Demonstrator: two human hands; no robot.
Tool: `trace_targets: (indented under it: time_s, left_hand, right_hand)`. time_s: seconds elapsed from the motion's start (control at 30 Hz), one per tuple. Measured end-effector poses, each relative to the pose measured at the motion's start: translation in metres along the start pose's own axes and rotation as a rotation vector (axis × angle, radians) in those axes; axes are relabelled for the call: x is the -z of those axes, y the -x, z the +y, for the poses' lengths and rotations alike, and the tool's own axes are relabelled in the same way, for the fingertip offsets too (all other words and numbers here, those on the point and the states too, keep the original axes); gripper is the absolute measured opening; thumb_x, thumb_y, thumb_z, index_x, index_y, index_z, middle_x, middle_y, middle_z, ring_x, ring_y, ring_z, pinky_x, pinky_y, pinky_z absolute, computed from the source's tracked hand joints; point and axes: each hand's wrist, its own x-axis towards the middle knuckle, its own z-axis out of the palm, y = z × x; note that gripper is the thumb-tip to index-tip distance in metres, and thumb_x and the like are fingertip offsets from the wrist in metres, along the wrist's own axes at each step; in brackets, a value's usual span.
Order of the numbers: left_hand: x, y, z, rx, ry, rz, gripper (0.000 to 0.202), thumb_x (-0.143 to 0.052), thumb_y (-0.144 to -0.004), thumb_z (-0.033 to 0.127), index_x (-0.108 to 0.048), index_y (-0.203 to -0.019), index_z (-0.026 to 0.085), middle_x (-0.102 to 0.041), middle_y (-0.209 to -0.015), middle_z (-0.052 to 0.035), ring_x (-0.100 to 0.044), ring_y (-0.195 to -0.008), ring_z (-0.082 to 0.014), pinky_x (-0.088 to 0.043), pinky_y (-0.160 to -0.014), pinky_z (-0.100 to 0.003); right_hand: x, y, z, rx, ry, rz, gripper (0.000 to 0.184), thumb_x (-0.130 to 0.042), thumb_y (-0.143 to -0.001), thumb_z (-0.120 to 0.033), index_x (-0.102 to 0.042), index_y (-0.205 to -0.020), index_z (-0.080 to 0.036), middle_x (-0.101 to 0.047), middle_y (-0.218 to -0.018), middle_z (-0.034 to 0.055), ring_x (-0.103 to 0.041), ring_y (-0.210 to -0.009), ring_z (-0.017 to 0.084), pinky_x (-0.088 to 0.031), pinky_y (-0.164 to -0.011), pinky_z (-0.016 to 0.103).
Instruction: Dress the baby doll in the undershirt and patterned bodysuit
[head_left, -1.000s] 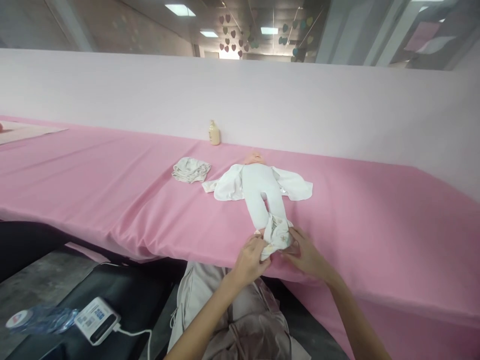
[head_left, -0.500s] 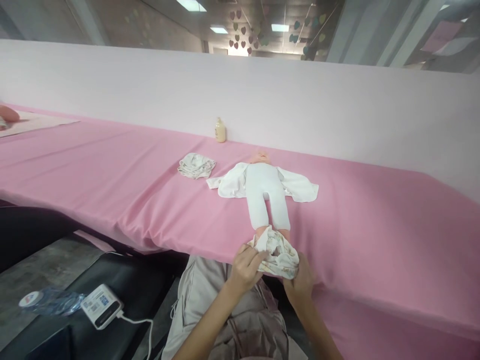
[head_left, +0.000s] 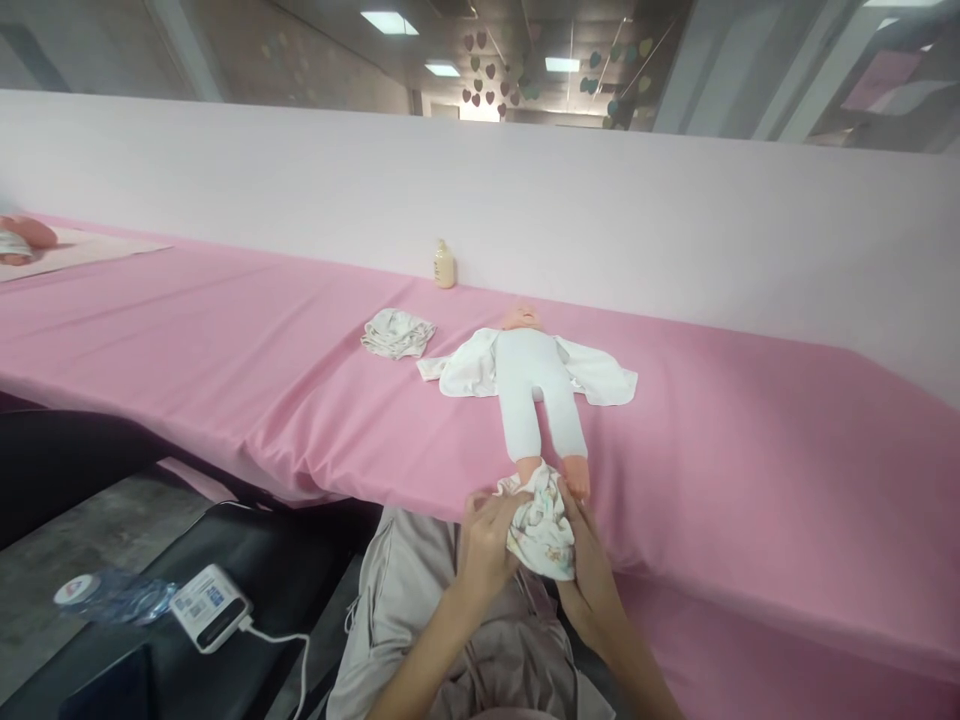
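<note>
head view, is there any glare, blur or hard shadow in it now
Head view: the ceiling lights blow out to white at the top; the printed cloth between the left hand and right hand looks soft, its pattern smeary; shadows on the pink tablecloth are diffuse; lettering on the cream bottle is too soft to read.

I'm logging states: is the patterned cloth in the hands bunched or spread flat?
Bunched: the patterned cloth shows crumpled folds between the left hand and right hand.
</note>
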Motion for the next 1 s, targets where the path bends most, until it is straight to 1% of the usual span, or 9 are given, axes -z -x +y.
trace_targets:
  time_s: [0.2,0.33,0.4,0.5,0.57,0.67,0.77,0.87,1.0]
  left_hand:
    - [0.013,-0.003,0.008,-0.219,0.067,0.303,0.024,-0.041,-0.088,0.015,-0.061,-0.075,0.018,-0.052,-0.053,0.0009,-0.049,-0.054,-0.0121,-0.032,-0.063,-0.029]
    - [0.051,-0.009,0.024,-0.040,0.515,-0.069,0.004,-0.060,-0.076,0.016,-0.060,-0.080,0.018,-0.060,-0.065,-0.0005,-0.052,-0.058,-0.0110,-0.036,-0.064,-0.026]
    - [0.067,-0.005,0.033,0.090,0.910,-0.248,0.026,-0.067,-0.071,0.021,-0.058,-0.094,0.020,-0.061,-0.080,-0.0039,-0.056,-0.068,-0.0139,-0.040,-0.062,-0.024]
    - [0.078,0.006,0.043,0.185,1.610,-0.277,0.043,-0.067,-0.070,0.035,-0.048,-0.107,0.027,-0.051,-0.073,0.0006,-0.054,-0.067,-0.0139,-0.041,-0.056,-0.020]
    - [0.079,0.008,0.045,0.190,1.870,-0.290,0.046,-0.065,-0.070,0.046,-0.045,-0.108,0.029,-0.042,-0.061,0.0049,-0.048,-0.057,-0.0106,-0.040,-0.053,-0.019]
    - [0.086,-0.004,0.042,0.144,1.570,-0.494,0.046,-0.049,-0.079,0.059,-0.049,-0.106,0.022,-0.044,-0.059,0.0031,-0.046,-0.051,-0.0107,-0.039,-0.050,-0.020]
    - [0.097,-0.028,0.036,0.062,0.886,-0.592,0.033,-0.045,-0.087,0.043,-0.059,-0.099,0.015,-0.057,-0.074,-0.0062,-0.055,-0.070,-0.0171,-0.043,-0.066,-0.028]
    - [0.104,-0.044,0.035,-0.199,0.244,-0.524,0.024,-0.046,-0.087,0.033,-0.060,-0.080,0.015,-0.057,-0.069,-0.0044,-0.050,-0.069,-0.0161,-0.041,-0.078,-0.035]
    - [0.112,-0.048,0.040,-0.463,-0.055,-0.308,0.022,-0.052,-0.084,0.029,-0.055,-0.066,0.016,-0.054,-0.060,-0.0004,-0.048,-0.064,-0.0132,-0.042,-0.086,-0.038]
  right_hand:
    - [0.007,0.006,-0.013,0.204,-0.117,0.099,0.060,-0.049,-0.079,-0.025,-0.034,-0.137,-0.020,-0.038,-0.141,0.0104,-0.030,-0.133,0.030,-0.029,-0.108,0.050]
    - [0.031,0.017,-0.026,0.112,-0.305,0.039,0.030,-0.064,-0.074,-0.030,-0.057,-0.101,-0.022,-0.054,-0.125,0.0112,-0.055,-0.111,0.027,-0.047,-0.092,0.037]
    - [0.049,0.023,-0.034,0.043,-0.471,-0.020,0.027,-0.066,-0.074,-0.042,-0.056,-0.089,-0.022,-0.058,-0.116,0.0110,-0.059,-0.102,0.026,-0.050,-0.082,0.034]
    - [0.072,0.028,-0.047,0.036,-0.733,-0.161,0.044,-0.056,-0.073,-0.064,-0.049,-0.070,-0.020,-0.063,-0.089,0.0069,-0.062,-0.078,0.020,-0.051,-0.067,0.029]
    - [0.080,0.029,-0.053,0.086,-0.794,-0.288,0.053,-0.050,-0.074,-0.069,-0.041,-0.059,-0.019,-0.059,-0.071,0.0037,-0.057,-0.061,0.014,-0.047,-0.057,0.024]
    - [0.088,0.030,-0.053,0.049,-0.603,-0.256,0.051,-0.044,-0.081,-0.064,-0.046,-0.058,-0.018,-0.055,-0.063,0.0026,-0.052,-0.056,0.012,-0.043,-0.052,0.023]
    - [0.099,0.025,-0.056,0.002,-0.222,-0.096,0.039,-0.045,-0.088,-0.047,-0.052,-0.062,-0.018,-0.051,-0.058,0.0001,-0.048,-0.054,0.011,-0.040,-0.050,0.021]
    - [0.116,0.015,-0.070,0.227,0.063,-0.076,0.032,-0.053,-0.086,-0.028,-0.046,-0.057,-0.017,-0.040,-0.050,-0.0035,-0.040,-0.047,0.007,-0.034,-0.046,0.020]
    - [0.133,0.005,-0.085,0.564,0.277,0.026,0.023,-0.061,-0.079,-0.015,-0.048,-0.061,-0.018,-0.040,-0.051,-0.0055,-0.041,-0.049,0.007,-0.047,-0.073,0.029]
